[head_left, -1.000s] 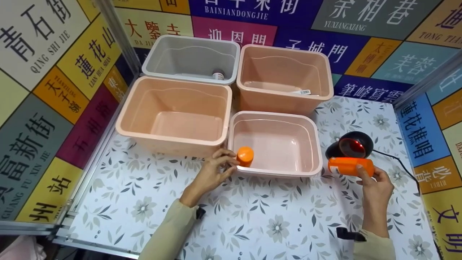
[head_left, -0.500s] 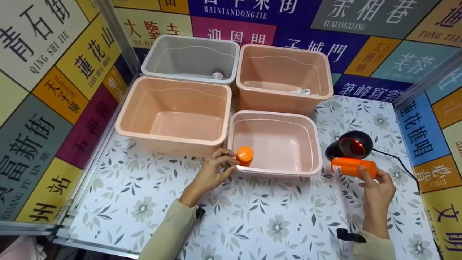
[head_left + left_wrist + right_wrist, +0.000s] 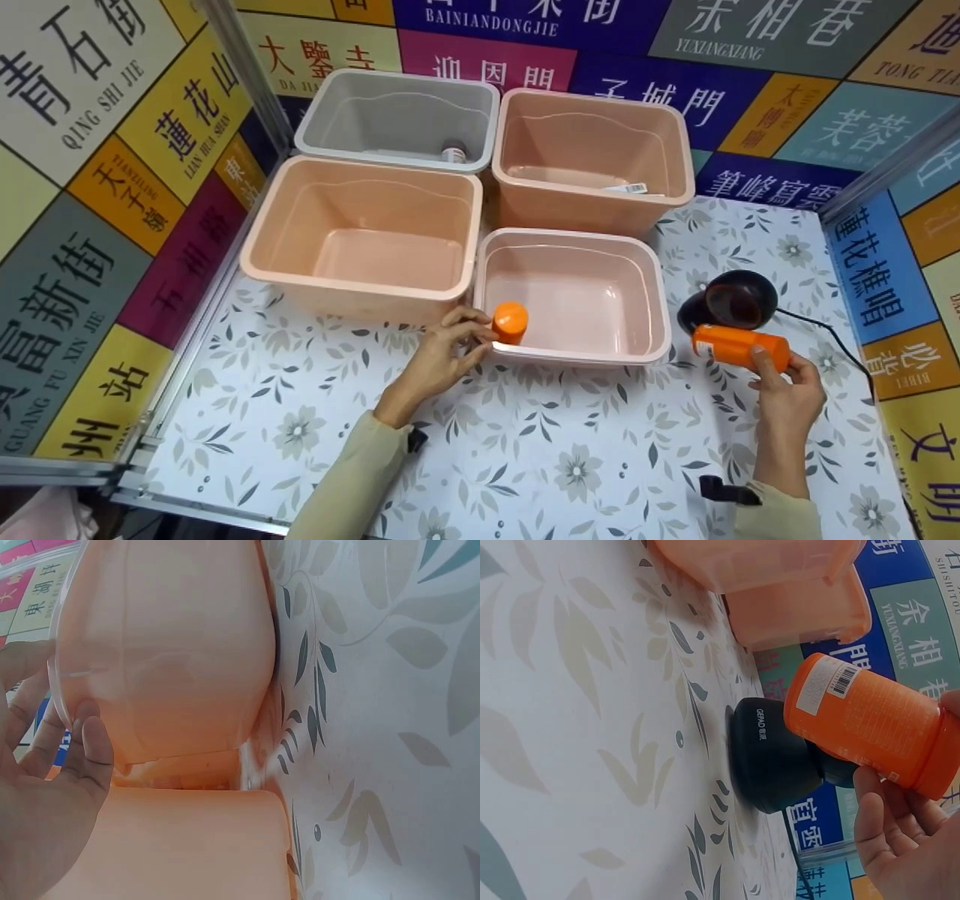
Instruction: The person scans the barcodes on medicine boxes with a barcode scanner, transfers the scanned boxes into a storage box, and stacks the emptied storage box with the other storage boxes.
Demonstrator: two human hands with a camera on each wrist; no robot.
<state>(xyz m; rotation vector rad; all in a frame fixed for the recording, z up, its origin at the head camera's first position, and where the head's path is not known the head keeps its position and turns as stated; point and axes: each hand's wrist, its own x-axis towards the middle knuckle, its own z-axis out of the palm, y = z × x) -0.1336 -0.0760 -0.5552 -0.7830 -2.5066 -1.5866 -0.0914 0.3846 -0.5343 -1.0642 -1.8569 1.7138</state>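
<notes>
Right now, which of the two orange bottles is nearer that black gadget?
The held bottle: the right hand has it beside the black gadget, barcode showing. The other bottle sits inside the front-right pink bin, by the left hand.

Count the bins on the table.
4: a gray bin back left, a peach bin back right, another peach bin front left, a pink bin front right. None seems hidden.

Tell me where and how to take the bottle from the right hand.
Probably round the body at the label end of the bottle, coming from the person's left: it is cylindrical, that end points left and sticks out free, and the right hand grips near the other.
</notes>
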